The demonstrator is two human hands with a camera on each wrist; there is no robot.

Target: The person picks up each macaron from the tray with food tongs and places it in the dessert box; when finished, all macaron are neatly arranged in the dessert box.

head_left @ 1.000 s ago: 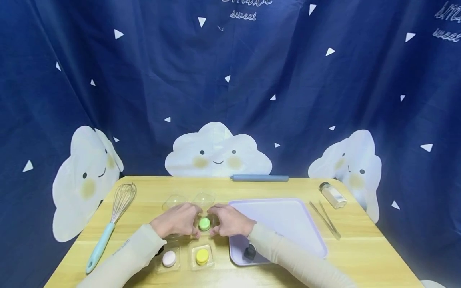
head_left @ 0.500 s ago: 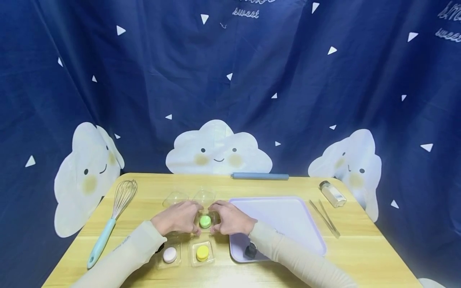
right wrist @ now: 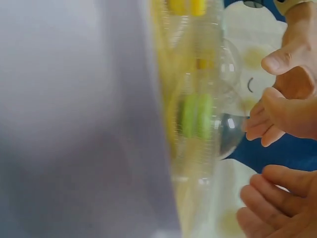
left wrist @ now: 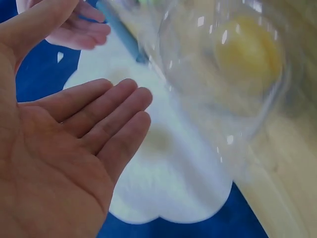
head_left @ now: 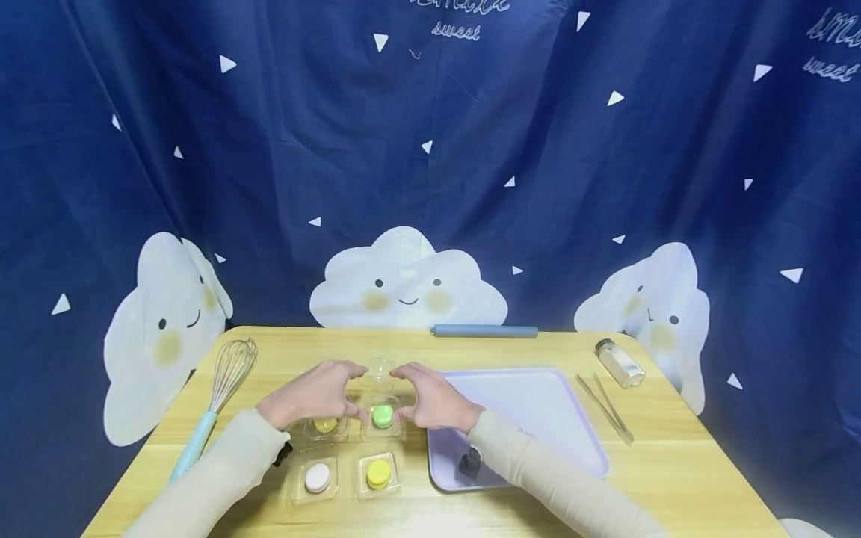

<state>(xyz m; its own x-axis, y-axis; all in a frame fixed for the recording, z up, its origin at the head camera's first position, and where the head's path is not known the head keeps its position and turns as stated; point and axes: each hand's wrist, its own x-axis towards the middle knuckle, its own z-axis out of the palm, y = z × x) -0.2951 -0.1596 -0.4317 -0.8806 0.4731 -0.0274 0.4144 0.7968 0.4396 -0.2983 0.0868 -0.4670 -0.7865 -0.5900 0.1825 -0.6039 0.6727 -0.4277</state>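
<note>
A green macaron (head_left: 383, 416) sits in a clear plastic box whose domed lid (head_left: 380, 368) stands open behind it. My left hand (head_left: 316, 392) is left of this box and my right hand (head_left: 440, 400) right of it, fingers and thumbs spread, nothing held. Below my left hand a yellow macaron (head_left: 326, 425) lies in another clear box, partly covered from the head view. In the left wrist view my left hand (left wrist: 74, 144) shows a bare palm. Nearer to me are a pale pink macaron (head_left: 318, 477) and a second yellow macaron (head_left: 379, 474), each in a clear box.
A pale purple tray (head_left: 538, 403) lies partly under my right forearm. Tongs (head_left: 605, 409) and a jar with a dark lid (head_left: 620, 364) stand beyond it on the right. A whisk (head_left: 214, 403) lies left, partly behind my left sleeve. A blue-grey rod (head_left: 484, 330) lies at the back edge.
My left hand has moved left and slightly away from the green macaron's box, uncovering part of the yellow macaron's box. My right hand has moved only a little.
</note>
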